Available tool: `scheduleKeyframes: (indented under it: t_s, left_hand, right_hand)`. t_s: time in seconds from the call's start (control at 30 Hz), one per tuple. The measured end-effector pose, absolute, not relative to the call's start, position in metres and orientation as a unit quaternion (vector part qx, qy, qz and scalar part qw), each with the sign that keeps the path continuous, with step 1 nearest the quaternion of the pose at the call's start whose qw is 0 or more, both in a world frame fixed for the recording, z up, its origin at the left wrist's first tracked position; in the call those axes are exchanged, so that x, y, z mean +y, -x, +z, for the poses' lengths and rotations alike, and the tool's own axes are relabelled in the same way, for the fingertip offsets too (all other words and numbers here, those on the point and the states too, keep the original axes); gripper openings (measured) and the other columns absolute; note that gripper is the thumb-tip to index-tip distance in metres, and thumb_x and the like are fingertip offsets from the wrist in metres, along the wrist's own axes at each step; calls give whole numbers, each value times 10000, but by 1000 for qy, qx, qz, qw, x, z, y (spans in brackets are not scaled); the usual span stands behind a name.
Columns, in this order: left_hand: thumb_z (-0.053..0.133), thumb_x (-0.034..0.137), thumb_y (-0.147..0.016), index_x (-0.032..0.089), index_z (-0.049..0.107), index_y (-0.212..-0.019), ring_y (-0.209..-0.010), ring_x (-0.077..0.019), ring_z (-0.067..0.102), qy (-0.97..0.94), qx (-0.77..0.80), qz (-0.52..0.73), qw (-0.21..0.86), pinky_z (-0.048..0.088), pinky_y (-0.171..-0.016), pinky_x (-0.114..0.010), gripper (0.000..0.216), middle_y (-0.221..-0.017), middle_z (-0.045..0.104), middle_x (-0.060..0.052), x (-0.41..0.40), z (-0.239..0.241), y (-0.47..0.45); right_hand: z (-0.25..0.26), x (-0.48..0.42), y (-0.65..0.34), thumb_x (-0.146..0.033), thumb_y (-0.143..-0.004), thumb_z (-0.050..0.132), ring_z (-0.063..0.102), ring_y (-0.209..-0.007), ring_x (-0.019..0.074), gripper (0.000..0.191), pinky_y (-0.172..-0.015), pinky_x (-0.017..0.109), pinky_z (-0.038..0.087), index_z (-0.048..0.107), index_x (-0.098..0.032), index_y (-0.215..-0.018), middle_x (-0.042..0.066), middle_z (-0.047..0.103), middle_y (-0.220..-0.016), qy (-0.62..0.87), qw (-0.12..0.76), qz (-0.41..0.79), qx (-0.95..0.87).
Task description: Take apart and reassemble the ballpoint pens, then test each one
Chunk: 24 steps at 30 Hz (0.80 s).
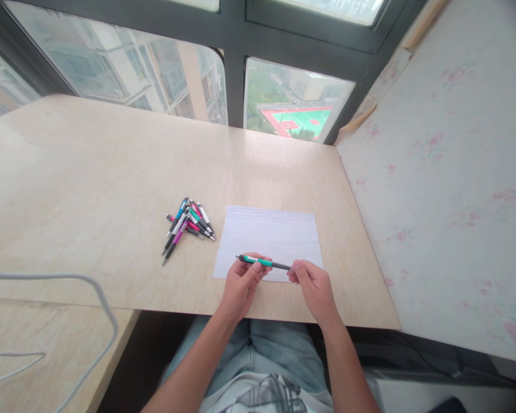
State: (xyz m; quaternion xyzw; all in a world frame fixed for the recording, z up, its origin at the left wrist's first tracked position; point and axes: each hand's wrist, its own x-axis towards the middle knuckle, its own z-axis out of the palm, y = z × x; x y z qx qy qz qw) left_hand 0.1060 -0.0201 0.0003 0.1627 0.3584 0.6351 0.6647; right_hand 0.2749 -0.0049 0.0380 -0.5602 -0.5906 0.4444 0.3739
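Note:
A green and black ballpoint pen (pixel 264 262) is held level between both hands, above the lower part of a white sheet of paper (pixel 275 241). My left hand (pixel 243 284) grips its green barrel, thumb on top and fingers beneath. The fingers of my right hand (pixel 313 284) pinch the black tip end, hiding the point. Several lines of small handwriting run along the sheet's top edge. Left of the paper lies a loose pile of pens (pixel 189 223) in blue, purple, pink, green, white and black.
The pale marbled tabletop (pixel 112 166) reaches back to a dark window frame (pixel 236 86). A wall with floral paper (pixel 434 189) borders it on the right. At lower left, a white cable (pixel 107 304) arches over a second wooden surface (pixel 47 332).

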Motion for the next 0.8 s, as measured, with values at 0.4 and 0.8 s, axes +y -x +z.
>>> scheduleKeyframes:
  t_s: [0.4,0.8]
  left_hand:
    - [750,223,-780,161,688,-933,-825,-157,683,-157,359,638,663,517,-846,-308,176,-945,743,-77,-19,1,-106]
    - [750,227,-780,160,692,-921,-838,-163,681,-162,361,633,665,519,-845,-312,166,-931,739,-72,-19,2,-106]
  right_hand:
    - [36,-8,-276,-362,-886,574,645,-832,208,169,-680,300,524,616,-208,-942,63,665,-886,551,388,398,-622]
    - [35,-8,-277,-457,-952,470,648,-769,192,283,-655,283,490,606,-210,-952,41,680,-811,547,377,448,-599]
